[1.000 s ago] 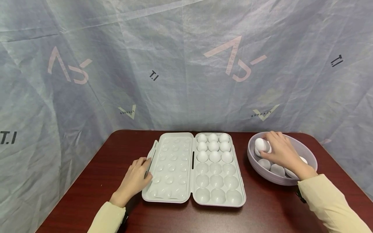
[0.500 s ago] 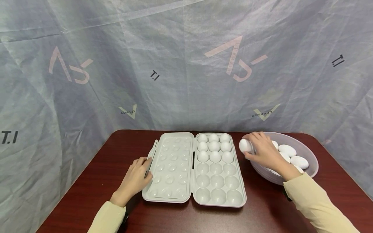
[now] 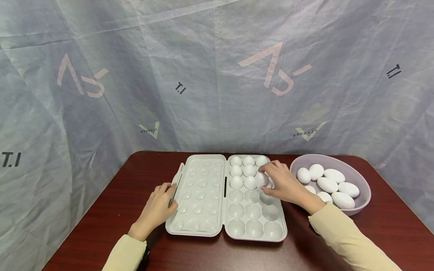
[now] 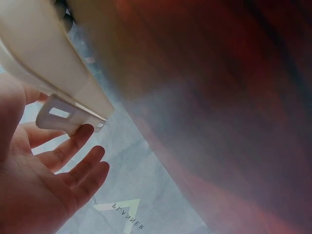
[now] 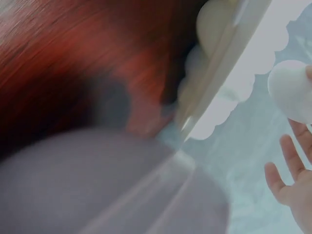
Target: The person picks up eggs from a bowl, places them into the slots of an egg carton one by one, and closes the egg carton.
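Note:
My right hand pinches a white egg between thumb and fingers, over the right side of the white egg box. In the head view this egg overlaps the right end of the third row. White eggs fill the back rows; hollows without eggs lie in front. In the right wrist view the held egg shows beside the box's scalloped underside. My left hand holds the outer edge of the opened lid, with fingers around its slotted latch flap.
A pale purple bowl with several white eggs stands to the right of the egg box. Dark red table surrounds both. A grey printed curtain hangs behind the table.
My right hand has lifted the egg out of the bowl and carried it left over the egg box. My left hand has stayed on the lid's edge.

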The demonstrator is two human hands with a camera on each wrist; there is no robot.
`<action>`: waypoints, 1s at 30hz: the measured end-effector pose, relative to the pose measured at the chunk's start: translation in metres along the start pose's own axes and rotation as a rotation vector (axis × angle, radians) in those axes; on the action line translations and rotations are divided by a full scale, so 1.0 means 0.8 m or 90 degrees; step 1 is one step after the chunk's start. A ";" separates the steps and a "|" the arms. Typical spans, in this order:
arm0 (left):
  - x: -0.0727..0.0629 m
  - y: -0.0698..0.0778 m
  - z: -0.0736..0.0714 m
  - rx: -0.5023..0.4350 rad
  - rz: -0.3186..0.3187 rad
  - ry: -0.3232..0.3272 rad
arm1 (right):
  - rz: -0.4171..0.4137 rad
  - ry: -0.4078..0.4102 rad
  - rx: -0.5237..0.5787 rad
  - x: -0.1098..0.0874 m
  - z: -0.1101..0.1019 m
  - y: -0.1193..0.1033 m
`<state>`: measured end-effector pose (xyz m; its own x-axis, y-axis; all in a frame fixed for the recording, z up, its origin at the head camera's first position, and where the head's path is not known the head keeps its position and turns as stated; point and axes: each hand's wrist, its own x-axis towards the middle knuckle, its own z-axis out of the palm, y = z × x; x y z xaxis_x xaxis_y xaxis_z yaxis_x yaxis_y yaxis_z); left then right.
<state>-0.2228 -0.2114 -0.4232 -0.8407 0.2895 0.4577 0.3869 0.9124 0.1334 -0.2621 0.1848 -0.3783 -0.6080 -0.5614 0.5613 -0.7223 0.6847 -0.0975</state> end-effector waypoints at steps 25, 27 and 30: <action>0.000 0.001 0.001 0.005 -0.004 -0.002 | -0.111 -0.096 -0.008 0.033 0.046 -0.048; -0.001 0.001 0.002 0.006 -0.005 -0.004 | -0.108 -0.105 -0.008 0.034 0.049 -0.050; -0.001 0.001 0.002 0.006 -0.005 -0.005 | -0.104 -0.117 -0.013 0.034 0.054 -0.051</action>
<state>-0.2226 -0.2102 -0.4247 -0.8469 0.2846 0.4491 0.3764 0.9175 0.1283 -0.2632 0.1213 -0.3942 -0.5351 -0.7390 0.4095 -0.8102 0.5861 -0.0009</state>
